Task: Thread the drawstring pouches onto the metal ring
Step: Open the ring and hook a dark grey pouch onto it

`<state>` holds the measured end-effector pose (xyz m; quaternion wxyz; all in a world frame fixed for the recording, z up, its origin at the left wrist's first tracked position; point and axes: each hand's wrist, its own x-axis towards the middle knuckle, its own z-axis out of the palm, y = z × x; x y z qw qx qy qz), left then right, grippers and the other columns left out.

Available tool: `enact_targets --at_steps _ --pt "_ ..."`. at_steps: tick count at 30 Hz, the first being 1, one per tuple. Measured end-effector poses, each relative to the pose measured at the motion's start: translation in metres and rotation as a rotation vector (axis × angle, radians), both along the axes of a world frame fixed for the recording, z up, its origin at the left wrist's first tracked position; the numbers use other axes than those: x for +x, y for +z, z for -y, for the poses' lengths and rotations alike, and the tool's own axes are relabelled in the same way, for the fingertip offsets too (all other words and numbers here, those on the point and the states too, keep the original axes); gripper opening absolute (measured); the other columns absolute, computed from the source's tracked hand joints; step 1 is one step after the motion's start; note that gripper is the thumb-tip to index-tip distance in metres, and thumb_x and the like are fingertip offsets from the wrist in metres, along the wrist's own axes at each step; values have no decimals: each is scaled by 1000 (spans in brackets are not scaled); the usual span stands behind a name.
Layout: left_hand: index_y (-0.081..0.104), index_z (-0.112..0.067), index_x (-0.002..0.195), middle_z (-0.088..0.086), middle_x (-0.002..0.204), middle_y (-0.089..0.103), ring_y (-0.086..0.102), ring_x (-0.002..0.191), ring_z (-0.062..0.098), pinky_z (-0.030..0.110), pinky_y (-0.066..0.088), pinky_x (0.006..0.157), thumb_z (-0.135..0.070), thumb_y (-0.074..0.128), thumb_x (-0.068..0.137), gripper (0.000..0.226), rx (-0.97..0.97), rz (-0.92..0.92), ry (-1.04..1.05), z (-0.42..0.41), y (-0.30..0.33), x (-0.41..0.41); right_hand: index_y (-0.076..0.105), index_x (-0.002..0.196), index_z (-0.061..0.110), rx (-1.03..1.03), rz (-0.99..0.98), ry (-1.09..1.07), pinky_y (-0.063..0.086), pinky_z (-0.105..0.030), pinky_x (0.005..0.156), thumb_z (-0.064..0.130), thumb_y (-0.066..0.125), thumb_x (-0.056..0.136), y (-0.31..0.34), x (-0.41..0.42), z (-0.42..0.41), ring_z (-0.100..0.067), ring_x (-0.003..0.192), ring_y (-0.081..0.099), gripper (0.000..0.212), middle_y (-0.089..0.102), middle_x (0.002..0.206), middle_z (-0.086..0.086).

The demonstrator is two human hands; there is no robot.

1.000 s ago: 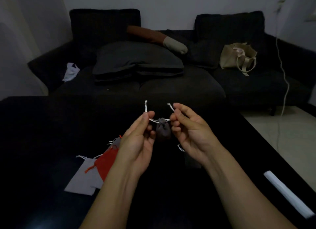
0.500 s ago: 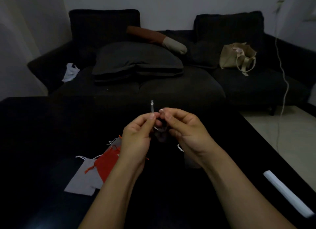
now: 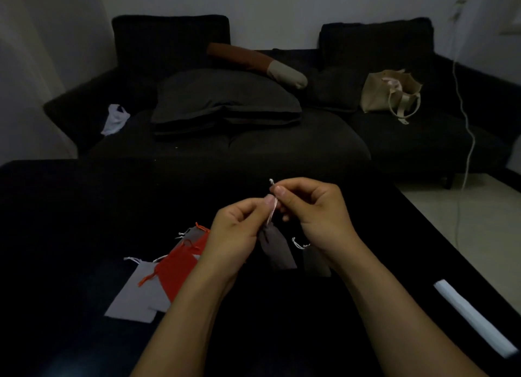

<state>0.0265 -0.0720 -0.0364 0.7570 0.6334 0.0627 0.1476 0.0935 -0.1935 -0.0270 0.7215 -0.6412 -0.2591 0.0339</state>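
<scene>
From the head view I see both hands raised over the dark worktop [image 3: 70, 235]. My left hand [image 3: 235, 235] and right hand [image 3: 315, 216] pinch the white drawstring [image 3: 272, 207] together; the grey pouch [image 3: 275, 248] hangs below them, long axis downward. I cannot make out the metal ring.

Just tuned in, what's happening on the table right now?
A person holds a small grey drawstring pouch up over the dark table. The left hand and the right hand both pinch its white drawstring, which runs up between the fingertips while the pouch hangs below. The metal ring cannot be made out in this dim light. More pouches lie on the table to the left: an orange pouch overlapping a pale grey pouch.
</scene>
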Motion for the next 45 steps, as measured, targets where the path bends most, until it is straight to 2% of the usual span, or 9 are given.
enact_targets --at_steps 4,9,14,23,27,31,36,41,45 --pt "75 -5 89 21 85 72 64 74 15 24 50 67 -17 66 89 15 164 22 -8 -1 -2 -3 76 91 10 -99 6 39 51 -19 60 7 68 88 1 -1 3 -10 75 69 9 76 83 -3" --pt "74 -16 80 -4 62 67 60 60 1 13 45 56 -12 60 93 19 282 -31 -73 -5 -1 -4 76 90 6 -105 -70 50 48 -17 56 6 72 84 0 0 5 -8 62 63 7 73 72 -5" --pt "68 -10 70 -8 50 55 48 48 -3 9 38 50 -2 48 97 34 276 -51 14 3 -1 -1 73 81 0 -33 -144 13 47 -17 49 2 76 78 -2 0 2 -9 53 62 4 71 61 -7" --pt "71 -9 74 2 66 65 57 62 8 16 46 57 -10 54 97 28 17 -86 139 3 -4 2 73 95 -4 -88 -185 66 56 -18 62 -6 69 82 2 1 10 -14 66 67 13 74 80 -16" --pt "75 -14 81 4 73 70 63 72 14 21 51 67 -10 61 93 18 -70 -88 177 0 -4 3 72 96 -6 -106 -185 83 57 -19 62 -7 70 80 4 1 13 -14 61 65 16 72 80 -21" --pt "75 -13 91 3 78 73 66 75 12 17 52 65 -14 63 92 12 -88 -89 152 -3 -2 0 73 89 -4 -124 -198 105 53 -17 57 -4 73 79 3 0 12 -10 62 67 11 73 73 -13" --pt "76 -13 89 5 85 77 72 78 10 15 54 64 -13 63 91 12 -73 -41 84 -5 2 -5 75 81 5 -168 -130 113 56 -23 84 -3 76 76 1 0 11 -12 95 72 9 72 110 -9" --pt "76 -14 89 7 90 77 73 86 14 18 54 71 -12 66 88 11 -8 0 57 -10 1 -7 70 86 -2 -151 -131 111 59 -26 76 -5 75 76 2 -3 11 -19 82 73 11 76 88 -17" --pt "77 -12 88 5 87 78 73 84 13 20 55 73 -1 71 82 14 138 62 62 -11 1 -7 70 88 3 -288 -33 78 59 -25 72 -6 78 74 2 -1 12 -15 73 71 18 74 79 -14"
